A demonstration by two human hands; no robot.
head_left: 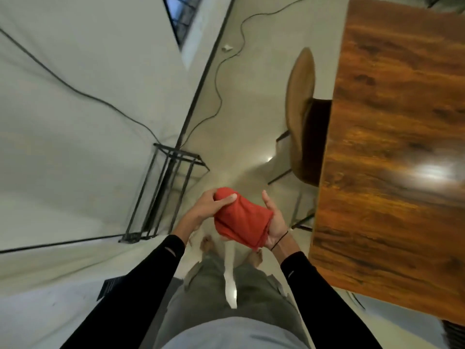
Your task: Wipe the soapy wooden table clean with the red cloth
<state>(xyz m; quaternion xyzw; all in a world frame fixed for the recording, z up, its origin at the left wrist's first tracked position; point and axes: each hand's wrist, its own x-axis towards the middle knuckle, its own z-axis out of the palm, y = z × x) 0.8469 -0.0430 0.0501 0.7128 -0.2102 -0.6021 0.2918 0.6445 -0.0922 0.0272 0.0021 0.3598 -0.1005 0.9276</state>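
Observation:
The red cloth is bunched up in front of my waist, held between both hands above the floor. My left hand grips its far left end, thumb pressed on top. My right hand cups its right side and lower edge; a thin black band circles that wrist. The wooden table fills the right side of the view, its glossy brown top showing a bright glare patch. The cloth is well to the left of the table's edge and does not touch it. No soap is discernible on the blurred tabletop.
A tan chair is pushed against the table's left edge. A black metal rack stands against the white wall on the left. A black cable snakes across the pale floor. My bare feet stand below the cloth.

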